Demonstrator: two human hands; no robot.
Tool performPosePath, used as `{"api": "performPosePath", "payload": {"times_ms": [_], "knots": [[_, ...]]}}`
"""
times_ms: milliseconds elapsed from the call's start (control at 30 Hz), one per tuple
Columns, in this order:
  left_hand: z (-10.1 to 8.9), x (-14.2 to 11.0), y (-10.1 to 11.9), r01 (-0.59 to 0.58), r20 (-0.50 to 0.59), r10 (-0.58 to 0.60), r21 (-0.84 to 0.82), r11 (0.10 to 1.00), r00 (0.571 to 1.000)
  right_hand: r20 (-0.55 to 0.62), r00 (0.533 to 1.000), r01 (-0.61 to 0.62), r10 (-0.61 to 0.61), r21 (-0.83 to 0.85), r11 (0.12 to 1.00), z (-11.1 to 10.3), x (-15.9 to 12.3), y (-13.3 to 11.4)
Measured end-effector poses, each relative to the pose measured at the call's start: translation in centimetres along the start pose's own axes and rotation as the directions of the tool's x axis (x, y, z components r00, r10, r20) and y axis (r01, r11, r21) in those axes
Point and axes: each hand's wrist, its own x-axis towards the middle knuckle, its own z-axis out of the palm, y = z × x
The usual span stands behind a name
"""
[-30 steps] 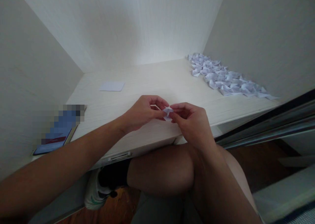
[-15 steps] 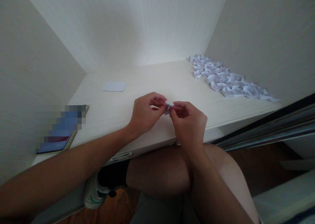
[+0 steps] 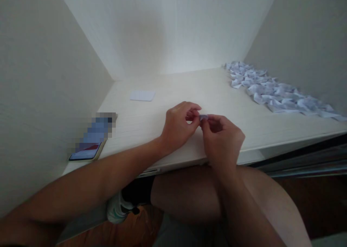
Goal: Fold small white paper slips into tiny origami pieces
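Observation:
A small folded piece of white paper (image 3: 203, 116) is pinched between my two hands, just above the front part of the white desk (image 3: 173, 84). My left hand (image 3: 181, 123) grips its left side with thumb and fingertips. From the other side my right hand (image 3: 222, 136) holds it, thumb pressed against the fingers. Fingertips cover much of the paper, so its exact shape is hard to make out.
Many folded white papers (image 3: 282, 91) lie piled along the right wall. A flat stack of white paper slips (image 3: 142, 95) rests at the back left. Against the left wall leans a phone (image 3: 92, 140), its screen partly blurred. My legs are under the desk edge.
The view has swung left, so everything sits further right in the picture. Both hands still pinch the paper, which has been turned and now shows less between the fingers.

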Motion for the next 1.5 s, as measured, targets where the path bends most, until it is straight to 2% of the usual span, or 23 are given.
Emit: {"api": "performPosePath", "payload": {"times_ms": [133, 233, 300, 400, 467, 567, 667, 767, 833, 900, 1000, 1067, 1100, 1167, 1200, 1233, 1333, 1400, 1500], "knots": [[-0.1, 0.2, -0.5, -0.076, 0.085, 0.078, -0.023, 0.997, 0.993, 0.078, 0.983, -0.173, 0.165, 0.12, 0.977, -0.5, 1.0, 0.4], [-0.2, 0.1, -0.6, -0.116, 0.118, 0.119, -0.035, 0.993, 0.986, 0.117, 0.97, -0.228, 0.214, 0.126, 0.965, -0.6, 1.2, 0.4], [-0.2, 0.1, -0.6, -0.113, 0.112, 0.115, -0.026, 0.993, 0.987, 0.079, 0.978, -0.198, 0.192, 0.079, 0.977, -0.4, 0.9, 0.3], [-0.2, 0.2, -0.7, -0.097, 0.097, 0.095, 0.018, 0.995, 0.991, -0.029, 0.996, -0.088, 0.087, -0.052, 0.995, 0.1, 0.3, 0.0], [-0.2, 0.2, -0.7, -0.09, 0.102, 0.085, 0.05, 0.995, 0.991, -0.059, 0.998, -0.035, 0.029, -0.103, 0.994, 0.4, 0.1, -0.1], [-0.3, 0.3, -0.6, -0.086, 0.129, 0.078, 0.056, 0.995, 0.989, -0.029, 0.999, -0.039, 0.037, -0.067, 0.997, 0.3, 0.2, 0.0], [-0.4, 0.4, -0.3, -0.048, 0.148, 0.046, 0.011, 0.999, 0.988, 0.039, 0.994, -0.105, 0.105, 0.014, 0.994, 0.1, 0.6, 0.3], [-0.4, 0.6, -0.2, 0.029, 0.151, -0.025, -0.024, 0.999, 0.988, 0.11, 0.983, -0.146, 0.143, 0.02, 0.989, 0.0, 1.0, 0.5], [-0.6, 0.9, -0.4, 0.127, 0.182, -0.113, -0.071, 0.989, 0.977, 0.18, 0.973, -0.152, 0.146, 0.02, 0.988, -0.2, 1.3, 0.6], [-0.8, 1.2, -0.8, 0.316, 0.275, -0.258, -0.19, 0.93, 0.926, 0.292, 0.947, -0.16, 0.135, 0.065, 0.985, -0.8, 1.8, 1.0], [-1.3, 1.7, -1.5, 0.608, 0.513, -0.399, -0.344, 0.716, 0.76, 0.495, 0.868, -0.152, 0.041, 0.186, 0.971, -2.5, 2.9, 1.8], [-1.7, 1.9, -1.9, 0.729, 0.631, -0.428, -0.347, 0.59, 0.647, 0.62, 0.782, -0.112, -0.07, 0.251, 0.962, -3.9, 3.7, 2.0], [-1.9, 2.0, -2.1, 0.767, 0.676, -0.429, -0.332, 0.548, 0.599, 0.683, 0.721, -0.097, -0.117, 0.267, 0.959, -4.5, 4.1, 2.1], [-2.3, 2.2, -2.1, 0.808, 0.742, -0.411, -0.293, 0.511, 0.529, 0.782, 0.598, -0.084, -0.175, 0.278, 0.957, -5.4, 4.6, 1.9], [-2.4, 2.2, -2.1, 0.814, 0.766, -0.396, -0.272, 0.513, 0.505, 0.809, 0.556, -0.075, -0.189, 0.275, 0.959, -5.6, 4.7, 1.7], [-2.5, 2.3, -2.1, 0.813, 0.784, -0.381, -0.253, 0.525, 0.49, 0.822, 0.532, -0.055, -0.201, 0.271, 0.961, -5.7, 4.9, 1.5], [-2.7, 2.5, -1.9, 0.783, 0.811, -0.34, -0.215, 0.584, 0.476, 0.814, 0.531, 0.06, -0.237, 0.242, 0.968, -5.7, 5.2, 1.2], [-3.0, 2.6, -1.7, 0.743, 0.808, -0.311, -0.217, 0.634, 0.501, 0.822, 0.52, 0.119, -0.234, 0.202, 0.972, -5.6, 5.6, 1.4], [-3.5, 2.9, -1.6, 0.643, 0.804, -0.249, -0.203, 0.739, 0.54, 0.838, 0.513, 0.111, -0.186, 0.15, 0.983, -5.5, 6.2, 2.0]]}}
